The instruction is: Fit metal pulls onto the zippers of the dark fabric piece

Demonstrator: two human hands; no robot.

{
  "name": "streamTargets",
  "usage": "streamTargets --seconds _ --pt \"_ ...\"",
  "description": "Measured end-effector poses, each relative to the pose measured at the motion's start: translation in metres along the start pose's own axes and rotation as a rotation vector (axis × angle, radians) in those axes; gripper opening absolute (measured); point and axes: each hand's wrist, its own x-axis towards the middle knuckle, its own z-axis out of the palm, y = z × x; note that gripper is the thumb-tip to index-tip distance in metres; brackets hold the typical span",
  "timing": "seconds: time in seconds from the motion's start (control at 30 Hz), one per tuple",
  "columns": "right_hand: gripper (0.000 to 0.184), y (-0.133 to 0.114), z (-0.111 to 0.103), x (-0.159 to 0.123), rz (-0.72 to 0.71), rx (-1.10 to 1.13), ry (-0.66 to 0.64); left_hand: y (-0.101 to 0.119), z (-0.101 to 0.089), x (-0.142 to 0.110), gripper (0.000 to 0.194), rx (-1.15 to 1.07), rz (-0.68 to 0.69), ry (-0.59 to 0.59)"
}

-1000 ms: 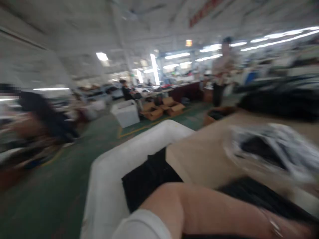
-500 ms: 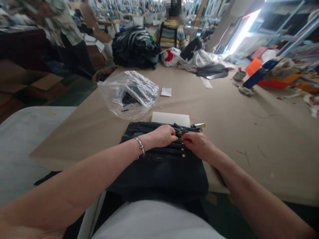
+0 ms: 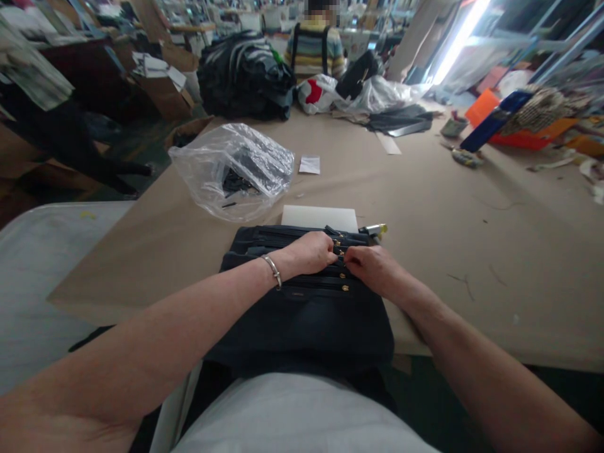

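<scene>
A stack of dark fabric bag pieces with zippers lies at the table's front edge, partly over my lap. Gold-coloured zipper pulls line its right side. My left hand, below a silver bracelet, is closed in a pinch over the zippers. Close by on the right, my right hand pinches too, its fingertips almost meeting the left ones beside a zipper pull. What sits between the fingers is too small to make out. Behind the stack are a white sheet and a small metal tool with a yellow end.
A clear plastic bag with dark parts and a small white paper lie on the brown table. Farther back sit a dark fabric pile and an orange bin. Other people are beyond the table and at the left.
Both hands stay at the zippers, the fingertips shifting slightly. The view has tilted a little, and the person at the left has moved farther left.
</scene>
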Motion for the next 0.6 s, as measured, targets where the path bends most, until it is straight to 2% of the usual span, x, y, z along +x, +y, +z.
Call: streamTargets --seconds 0.17,0.3,0.37,0.5,0.6 --pt "0.009 0.002 0.005 0.002 0.025 -0.03 0.015 -0.004 0.004 0.0 0.015 0.048 -0.037 0.045" --pt "0.01 0.006 0.003 0.003 0.003 0.011 0.026 -0.012 -0.003 -0.007 0.017 0.033 -0.041 0.076" --pt "0.012 0.001 -0.003 0.003 -0.007 0.088 0.08 -0.014 -0.01 -0.014 0.027 -0.136 -0.071 0.045" --pt "0.018 -0.025 -0.013 0.005 -0.052 0.462 0.191 -0.004 -0.02 -0.032 0.058 -0.789 -0.217 -0.079" --pt "0.018 -0.047 -0.011 0.009 -0.101 0.663 0.17 0.005 -0.019 -0.038 0.066 -0.966 -0.232 -0.078"
